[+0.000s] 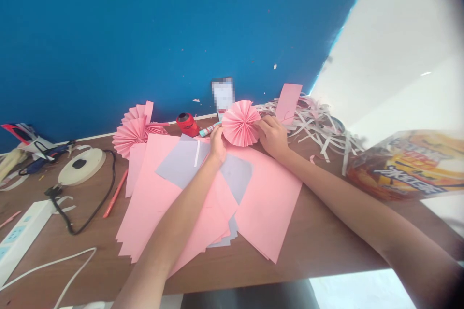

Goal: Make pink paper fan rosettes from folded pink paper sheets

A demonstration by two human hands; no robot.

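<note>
A round pink pleated paper fan [239, 123] is held upright above the sheets, its folds spreading from the middle. My left hand [218, 144] grips its lower left edge, fingers closed. On the other side my right hand [272, 134] pinches the fan's right edge. Beneath both wrists lie large pink paper sheets [270, 203] and grey-blue sheets [181, 166], overlapping on the table. A narrow white strip rests on the grey-blue one. Close to my left hand lies a small light-blue and white tube [209, 130].
More pleated pink fans [130, 130] stand at the back left beside a red container [187, 124]. Shredded paper strips [319, 123] heap at the back right, near a snack bag [409, 164]. A red pen [115, 194], a black-corded white disc [81, 166] and a power strip [25, 231] lie left.
</note>
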